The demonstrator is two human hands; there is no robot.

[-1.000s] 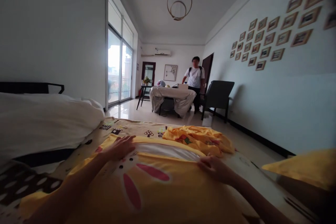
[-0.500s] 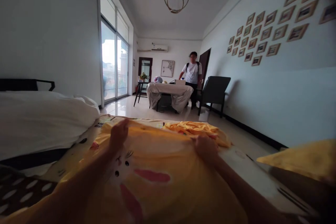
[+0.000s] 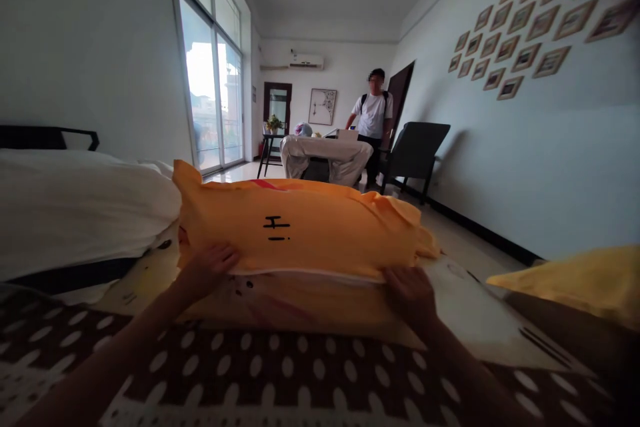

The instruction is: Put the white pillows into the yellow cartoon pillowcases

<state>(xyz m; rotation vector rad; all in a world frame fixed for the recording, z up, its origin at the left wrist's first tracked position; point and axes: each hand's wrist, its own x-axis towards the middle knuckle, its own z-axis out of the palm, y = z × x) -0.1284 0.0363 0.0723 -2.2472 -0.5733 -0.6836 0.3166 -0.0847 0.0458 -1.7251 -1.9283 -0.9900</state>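
A yellow-orange pillow with a printed "Hi" lies across the middle of the view, its cover ruffled at the ends. Along its near side runs a pale edge, and below that the cloth shows a rabbit print with pink ears. My left hand grips the cloth near the left end of this edge, fingers curled onto it. Near the right end, my right hand has its fingers bent over the same edge. Both hands are closed on the pillow's cover.
Brown bedding with white ovals lies in front. White bedding is at left, yellow cloth at right. Farther off are a black chair, a covered table and a standing person.
The rabbit-printed cloth, spread toward me before, now lies folded back, and the "Hi" side stands up. My hands have lowered slightly, and the oval-patterned bedding is uncovered in front.
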